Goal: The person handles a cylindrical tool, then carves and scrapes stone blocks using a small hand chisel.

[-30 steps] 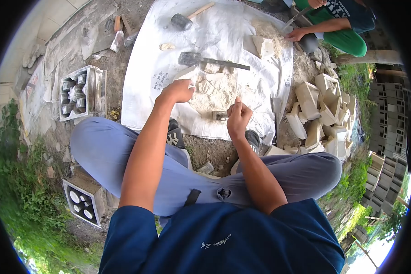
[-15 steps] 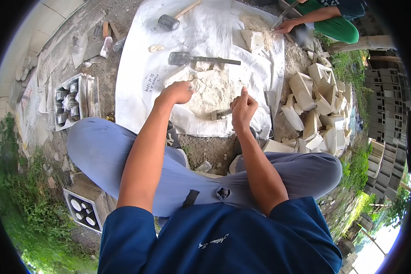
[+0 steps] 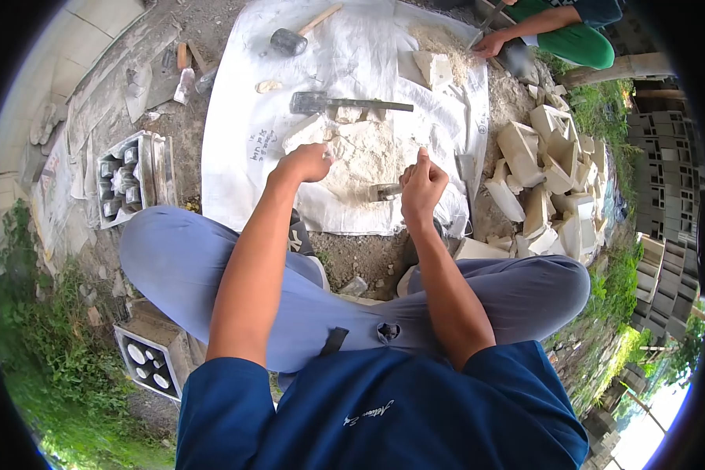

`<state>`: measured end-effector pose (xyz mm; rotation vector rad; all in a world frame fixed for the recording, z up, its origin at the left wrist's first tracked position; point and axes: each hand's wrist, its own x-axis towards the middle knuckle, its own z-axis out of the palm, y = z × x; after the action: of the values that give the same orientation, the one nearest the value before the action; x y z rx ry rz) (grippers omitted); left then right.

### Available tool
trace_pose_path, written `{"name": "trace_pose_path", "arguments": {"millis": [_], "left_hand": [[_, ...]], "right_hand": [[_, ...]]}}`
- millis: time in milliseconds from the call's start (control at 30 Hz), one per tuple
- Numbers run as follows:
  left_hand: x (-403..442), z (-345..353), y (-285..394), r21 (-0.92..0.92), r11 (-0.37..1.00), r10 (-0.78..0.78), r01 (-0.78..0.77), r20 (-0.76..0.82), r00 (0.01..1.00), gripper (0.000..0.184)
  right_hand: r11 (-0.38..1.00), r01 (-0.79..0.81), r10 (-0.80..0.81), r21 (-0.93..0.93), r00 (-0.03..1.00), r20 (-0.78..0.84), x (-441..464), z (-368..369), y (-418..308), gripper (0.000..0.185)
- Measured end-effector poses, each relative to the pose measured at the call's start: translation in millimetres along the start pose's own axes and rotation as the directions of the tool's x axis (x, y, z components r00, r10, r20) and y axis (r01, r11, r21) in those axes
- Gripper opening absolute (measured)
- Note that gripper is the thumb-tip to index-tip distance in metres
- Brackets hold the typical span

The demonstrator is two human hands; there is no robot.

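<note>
My right hand (image 3: 424, 188) is closed round the handle of a small hammer (image 3: 384, 193), its metal head low over the front part of the crushed pale rubble (image 3: 364, 157). To the left, my left hand (image 3: 309, 163) is curled at the near end of a pale block piece (image 3: 305, 133); its fingertips are partly hidden, so what they hold cannot be made out. Just beyond the rubble lies a black mallet (image 3: 309, 103) with a long dark handle. All of this is on a white sheet (image 3: 239, 117).
Another mallet (image 3: 289, 42) lies farther back. At the right stand broken blocks (image 3: 556, 168). A co-worker's hand (image 3: 489, 45) is at the back right near a pale chunk (image 3: 433, 70). Metal moulds (image 3: 125, 180) sit at the left, beyond my knee.
The view has shifted slightly. My right hand has moved a little to the right of the rubble with the small hammer. My left hand stays by the block piece.
</note>
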<state>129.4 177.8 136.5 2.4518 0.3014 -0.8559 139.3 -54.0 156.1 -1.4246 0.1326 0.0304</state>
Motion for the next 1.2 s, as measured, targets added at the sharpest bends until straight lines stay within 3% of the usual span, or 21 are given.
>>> {"name": "trace_pose_path", "arguments": {"millis": [133, 200, 267, 300, 400, 533, 600, 700, 733, 800, 833, 967, 1033, 1067, 1133, 1200], "left_hand": [[-2.8, 1.2, -5.5, -0.023, 0.999, 0.036, -0.037, -0.045, 0.998, 0.049], [-3.8, 2.4, -9.4, -0.029, 0.999, 0.022, -0.024, -0.051, 0.998, 0.049], [0.7, 0.3, -9.9, -0.041, 0.999, 0.017, -0.017, 0.007, 1.000, 0.049], [1.0, -2.7, -7.2, -0.029, 0.999, 0.028, -0.028, 0.000, 1.000, 0.049], [-2.9, -0.9, -6.7, -0.029, 1.000, -0.012, 0.011, -0.014, 1.000, 0.048], [-6.6, -2.8, -10.1, -0.033, 0.999, -0.008, 0.008, -0.003, 1.000, 0.048], [-9.9, -5.3, -9.4, -0.046, 0.999, -0.008, 0.007, -0.019, 1.000, 0.048], [-0.4, -1.0, -6.5, -0.003, 0.999, -0.034, 0.034, -0.018, 0.999, 0.048], [5.1, 2.0, -9.3, 0.006, 1.000, -0.023, 0.024, -0.007, 1.000, 0.049], [3.2, 6.5, -11.6, 0.020, 1.000, -0.014, 0.013, 0.019, 1.000, 0.049], [1.8, 4.8, -12.5, -0.005, 1.000, 0.007, -0.008, -0.033, 0.999, 0.049], [-9.4, -3.2, -13.1, -0.174, 0.984, 0.005, -0.040, -0.200, 0.980, 0.047], [-14.2, -11.6, -12.7, -0.179, 0.984, -0.020, -0.019, -0.209, 0.978, 0.045], [-16.8, -13.3, -11.6, -0.173, 0.985, -0.028, -0.008, -0.205, 0.978, 0.043], [-13.1, -5.7, -18.4, -0.148, 0.989, -0.027, -0.007, -0.226, 0.974, 0.042], [-15.1, -6.1, -22.7, -0.127, 0.992, -0.035, 0.003, -0.248, 0.968, 0.040]], "right_hand": [[0.988, 0.157, -0.157, 0.004, 0.987, 0.034, -6.2, 9.4, -30.6, 0.060], [0.990, 0.143, -0.144, 0.009, 0.989, 0.029, -0.9, 1.5, -0.5, 0.060], [0.985, 0.116, -0.092, -0.130, 0.980, 0.178, 9.4, -5.2, 25.8, 0.057], [0.997, 0.019, -0.008, -0.075, 0.989, 0.147, 16.8, -3.6, 24.1, 0.057], [0.999, 0.018, -0.022, 0.051, 0.995, 0.096, 15.5, -2.6, 4.2, 0.058], [0.988, 0.116, -0.132, 0.103, 0.977, 0.170, 4.6, 1.8, -33.4, 0.058], [0.984, 0.141, -0.159, 0.106, 0.968, 0.195, 2.1, -5.1, -6.2, 0.057], [0.991, 0.110, -0.089, -0.075, 0.967, 0.239, 6.6, -7.8, 32.2, 0.057], [0.990, 0.123, -0.105, -0.065, 0.967, 0.231, 12.1, -6.4, 28.5, 0.057], [0.986, 0.011, -0.050, 0.165, 0.972, 0.229, 13.4, -5.0, 13.1, 0.056], [0.976, 0.065, -0.114, 0.207, 0.964, 0.238, 13.7, -6.0, 2.9, 0.057], [0.980, 0.049, -0.107, 0.192, 0.946, 0.305, 8.3, 4.5, -33.5, 0.059], [0.983, 0.094, -0.145, 0.161, 0.928, 0.344, 7.4, 8.7, -6.1, 0.059], [0.997, 0.004, -0.033, 0.078, 0.927, 0.373, 7.6, 8.6, 21.1, 0.060], [0.994, 0.071, -0.040, -0.080, 0.941, 0.337, 10.1, 17.2, 34.8, 0.060], [1.000, 0.002, 0.005, -0.019, 0.930, 0.367, 14.5, 20.6, 21.3, 0.060]]}}
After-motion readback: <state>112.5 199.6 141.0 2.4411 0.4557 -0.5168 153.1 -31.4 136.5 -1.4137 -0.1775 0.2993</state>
